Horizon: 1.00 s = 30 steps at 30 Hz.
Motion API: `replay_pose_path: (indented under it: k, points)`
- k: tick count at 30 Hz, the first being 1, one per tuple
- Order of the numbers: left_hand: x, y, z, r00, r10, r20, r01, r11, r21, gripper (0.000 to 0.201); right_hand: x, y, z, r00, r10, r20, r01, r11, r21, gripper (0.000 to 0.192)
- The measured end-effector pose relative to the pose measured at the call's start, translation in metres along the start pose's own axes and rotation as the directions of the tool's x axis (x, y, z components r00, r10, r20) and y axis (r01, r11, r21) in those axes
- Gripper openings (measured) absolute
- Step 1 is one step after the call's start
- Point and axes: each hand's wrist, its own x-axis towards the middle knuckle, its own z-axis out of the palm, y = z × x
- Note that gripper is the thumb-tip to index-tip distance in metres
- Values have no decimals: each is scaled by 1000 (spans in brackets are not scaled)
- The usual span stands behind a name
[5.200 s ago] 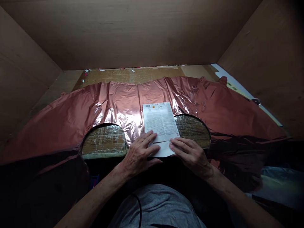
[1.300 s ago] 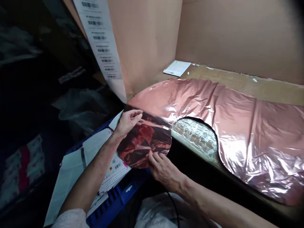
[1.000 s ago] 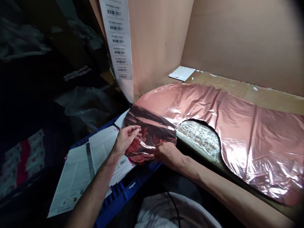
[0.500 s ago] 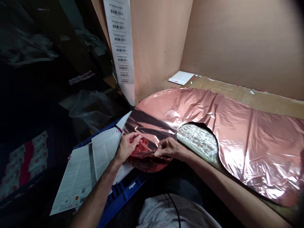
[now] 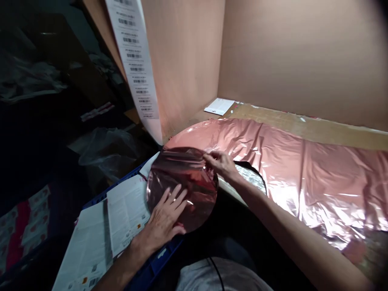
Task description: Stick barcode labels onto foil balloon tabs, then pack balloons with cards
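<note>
A large pink metallic foil balloon [image 5: 281, 161], flat and uninflated, stretches across the table to the right. Its near-left end bends over the table's edge toward me, a rounded, darker-looking part. My left hand [image 5: 169, 210] lies on that rounded part with fingers spread. Higher up, my right hand [image 5: 221, 163] pinches the foil between thumb and fingers at the fold. Below the right forearm, a silvery wrapped surface [image 5: 251, 174] shows through the curve of the balloon.
Printed white sheets [image 5: 124, 214] lie in a blue crate [image 5: 154, 262] at the left. A strip of barcode labels [image 5: 136, 68] hangs on the cardboard partition [image 5: 184, 60]. A white card [image 5: 220, 106] rests at the back. Clear plastic [image 5: 106, 149] sits in shadow.
My left hand has let go of the foil and spread flat on it. My right hand has moved up and away with its pinch, folding the balloon's end over. The view has shifted slightly.
</note>
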Motion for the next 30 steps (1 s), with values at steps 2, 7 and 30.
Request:
replay_pose_path:
  k: [2, 7, 30]
  points:
    - [0, -3, -5, 984, -63, 167, 76, 995, -67, 93, 10, 9, -43, 974, 108, -197, -89, 991, 101, 32]
    - [100, 15, -54, 990, -61, -129, 11, 932, -361, 38, -30, 37, -128, 825, 385, -414, -233, 899, 370, 19]
    - [308, 261, 32, 787, 615, 42, -610, 787, -93, 83, -427, 83, -161, 528, -21, -849, -571, 732, -373, 21]
